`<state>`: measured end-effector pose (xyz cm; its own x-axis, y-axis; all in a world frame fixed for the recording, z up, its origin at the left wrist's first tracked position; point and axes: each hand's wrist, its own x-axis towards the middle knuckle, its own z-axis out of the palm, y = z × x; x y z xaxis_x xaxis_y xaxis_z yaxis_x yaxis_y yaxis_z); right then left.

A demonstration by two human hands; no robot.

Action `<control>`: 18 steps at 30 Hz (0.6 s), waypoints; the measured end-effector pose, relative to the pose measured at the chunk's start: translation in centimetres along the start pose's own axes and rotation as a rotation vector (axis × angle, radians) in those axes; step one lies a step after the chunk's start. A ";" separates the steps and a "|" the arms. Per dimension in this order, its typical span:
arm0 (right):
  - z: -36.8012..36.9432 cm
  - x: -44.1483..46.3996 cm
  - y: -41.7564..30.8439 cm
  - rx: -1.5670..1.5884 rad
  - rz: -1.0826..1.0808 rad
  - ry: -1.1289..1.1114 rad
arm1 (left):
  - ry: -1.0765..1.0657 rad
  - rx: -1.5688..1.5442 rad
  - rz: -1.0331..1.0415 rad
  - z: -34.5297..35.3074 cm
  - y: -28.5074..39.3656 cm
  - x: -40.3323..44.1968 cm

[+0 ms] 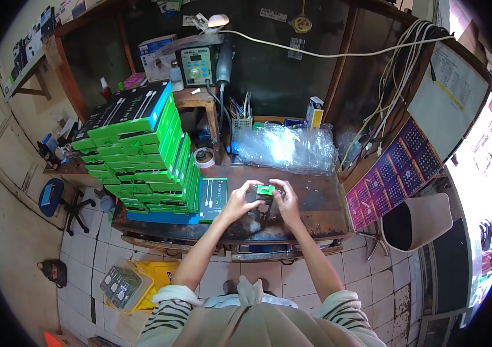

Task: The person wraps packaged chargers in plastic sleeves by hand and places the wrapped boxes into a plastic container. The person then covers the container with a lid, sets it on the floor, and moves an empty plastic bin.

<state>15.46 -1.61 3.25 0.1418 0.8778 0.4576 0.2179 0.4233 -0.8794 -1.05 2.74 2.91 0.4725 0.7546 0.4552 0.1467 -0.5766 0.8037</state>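
Note:
Between my two hands, over the front of the dark worktable (321, 211), stands a small black box with a green top (265, 189). My left hand (239, 202) grips the box's left side, fingers at its top edge. From the right, my right hand (286, 203) holds the same box with thumb and fingers. Left of my left hand lies a flat black and green package (213, 196) with a cable picture. Beside it rises a tall stack of green and black boxes (142, 153).
Bubble wrap (283, 147) lies at the table's back. A hot-air station (197, 66) sits on a small wooden shelf, with a round tin (204, 157) below. Cables hang at the right. A yellow bag (156, 277) and a chair (417, 222) are on the floor.

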 end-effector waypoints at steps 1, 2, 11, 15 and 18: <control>0.0 -0.4 0.2 -0.056 -0.008 -0.014 | 0.004 0.029 -0.030 0.2 -0.3 -0.2; 0.0 -0.8 0.4 -0.111 -0.012 -0.026 | 0.001 0.030 -0.034 0.4 -0.7 -0.5; 1.2 -5.2 7.7 -0.169 0.111 0.046 | 0.047 0.162 -0.155 3.5 -4.1 -3.9; 0.8 -4.1 5.0 -0.150 0.174 0.017 | 0.041 0.242 -0.221 3.4 -2.7 -4.0; 1.4 -3.7 5.2 0.117 0.161 0.039 | 0.114 0.208 -0.221 2.6 1.0 -4.5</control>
<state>14.71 -2.32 -3.14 0.2039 0.9276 0.3130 0.0759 0.3037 -0.9497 -0.80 -2.05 0.66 0.3107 0.8921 0.3280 0.4150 -0.4378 0.7976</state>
